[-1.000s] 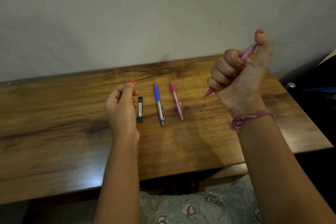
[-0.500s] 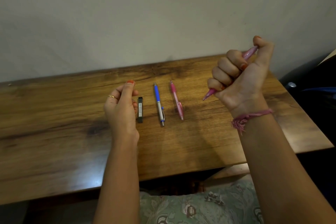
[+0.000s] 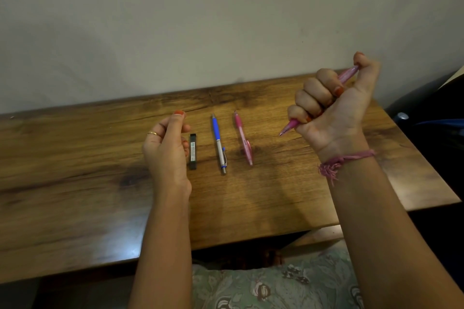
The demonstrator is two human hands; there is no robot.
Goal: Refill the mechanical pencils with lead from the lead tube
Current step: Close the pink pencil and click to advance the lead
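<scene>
Pink pencil (image 3: pixel 347 75) fisted in right hand (image 3: pixel 334 110), thumb on cap: clicking step, probably. Left hand (image 3: pixel 167 150) loosely curled, empty, beside lead tube (image 3: pixel 192 151). Next: uncapping, steadily.

The table (image 3: pixel 75 183) under both hands is showing as wood — brown grain with dark knots, and a soft sheen near its front edge. Just right of the left hand (image 3: pixel 167 150), the lead tube (image 3: pixel 192 151) is looking like matt black plastic with a pale printed label. Beyond it, the blue pencil (image 3: pixel 219 143) is gleaming with a silvery, metal-like lower barrel. The pink pencil (image 3: pixel 243 138) lying further right is looking like glossy plastic. In the right hand (image 3: pixel 334 108), the held pencil (image 3: pixel 288 128) is shining as translucent pink plastic — below it a frayed pink thread band (image 3: pixel 336 162) is circling the wrist.
</scene>
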